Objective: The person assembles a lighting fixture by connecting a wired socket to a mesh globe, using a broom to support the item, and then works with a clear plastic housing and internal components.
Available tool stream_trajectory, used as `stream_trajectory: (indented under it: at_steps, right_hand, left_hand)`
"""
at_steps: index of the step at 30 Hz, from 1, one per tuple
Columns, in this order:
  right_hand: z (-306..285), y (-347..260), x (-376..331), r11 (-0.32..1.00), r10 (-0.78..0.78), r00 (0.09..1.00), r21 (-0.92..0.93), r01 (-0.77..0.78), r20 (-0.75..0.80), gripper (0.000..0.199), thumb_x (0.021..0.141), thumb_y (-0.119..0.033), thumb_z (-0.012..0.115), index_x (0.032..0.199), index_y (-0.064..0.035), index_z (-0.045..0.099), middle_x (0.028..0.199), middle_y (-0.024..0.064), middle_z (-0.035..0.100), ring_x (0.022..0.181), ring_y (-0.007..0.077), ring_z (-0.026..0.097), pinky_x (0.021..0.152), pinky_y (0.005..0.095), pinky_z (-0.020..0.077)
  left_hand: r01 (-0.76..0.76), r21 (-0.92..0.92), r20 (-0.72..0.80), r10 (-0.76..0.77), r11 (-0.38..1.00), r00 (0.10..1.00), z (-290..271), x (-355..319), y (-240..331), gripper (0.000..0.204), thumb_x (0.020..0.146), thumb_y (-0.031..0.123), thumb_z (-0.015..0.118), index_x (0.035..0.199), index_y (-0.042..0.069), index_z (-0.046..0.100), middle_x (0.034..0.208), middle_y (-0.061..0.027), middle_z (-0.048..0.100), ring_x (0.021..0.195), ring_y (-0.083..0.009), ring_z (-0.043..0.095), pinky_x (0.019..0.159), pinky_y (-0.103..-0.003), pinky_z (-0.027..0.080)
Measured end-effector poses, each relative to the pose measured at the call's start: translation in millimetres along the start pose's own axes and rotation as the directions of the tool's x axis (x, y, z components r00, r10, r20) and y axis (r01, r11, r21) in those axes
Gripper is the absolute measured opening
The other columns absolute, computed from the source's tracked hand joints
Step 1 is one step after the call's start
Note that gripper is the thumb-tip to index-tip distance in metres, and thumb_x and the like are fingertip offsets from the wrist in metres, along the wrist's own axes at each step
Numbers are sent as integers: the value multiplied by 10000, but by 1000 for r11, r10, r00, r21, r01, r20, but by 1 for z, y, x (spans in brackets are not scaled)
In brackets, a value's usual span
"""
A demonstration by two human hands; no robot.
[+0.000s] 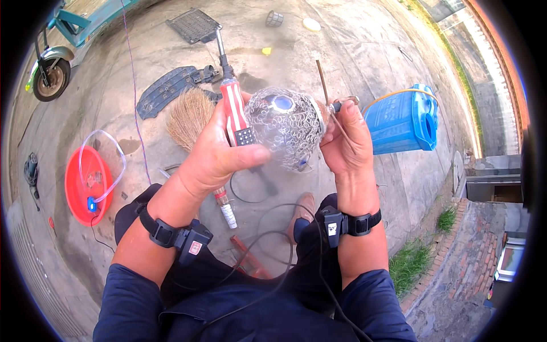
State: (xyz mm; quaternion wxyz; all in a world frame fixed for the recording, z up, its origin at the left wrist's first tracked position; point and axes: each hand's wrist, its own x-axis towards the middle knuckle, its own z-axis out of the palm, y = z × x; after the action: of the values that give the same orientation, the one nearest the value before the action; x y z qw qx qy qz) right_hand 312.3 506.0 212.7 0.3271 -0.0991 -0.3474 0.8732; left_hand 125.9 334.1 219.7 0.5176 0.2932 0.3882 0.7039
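At the far left a red basin [77, 185] holding clear tubing sits on the concrete, with a straw broom head [189, 117] and a dark plastic panel [165, 88] lying further in. Your left hand [213, 154] is closed around a red-and-white striped screwdriver [235, 114], thumb pressed against the near left side of a textured clear glass globe [285, 126] held up between both hands at centre. Your right hand [345, 142] is curled on the globe's right end, gripping a thin rod [323, 82] there, and a blue plastic jerrycan [401, 119] lies just right of it.
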Motion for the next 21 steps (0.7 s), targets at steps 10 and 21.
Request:
stream_trajectory:
  at_steps: [10, 21]
  right_hand:
    - [12, 0, -2, 997, -58, 998, -44, 59, 21, 225, 986, -166, 652, 1183, -57, 649, 983, 8, 697, 795, 107, 613, 657, 252, 462]
    - [22, 0, -2, 999, -43, 998, -27, 42, -45, 216, 982, -160, 666, 1180, -76, 651, 977, -16, 696, 847, 90, 623, 739, 249, 475]
  left_hand:
    - [-16, 9, 7, 16, 1000, 1000, -2, -1, 0, 1163, 629, 352, 942, 1510, 51, 244, 1366, -141, 531, 1274, -284, 573, 1081, -436, 485]
    - [-12, -2, 9, 12, 1000, 1000, -4, 0, -1, 1137, 638, 343, 942, 1497, 41, 260, 1366, -136, 534, 1271, -280, 576, 1079, -438, 487]
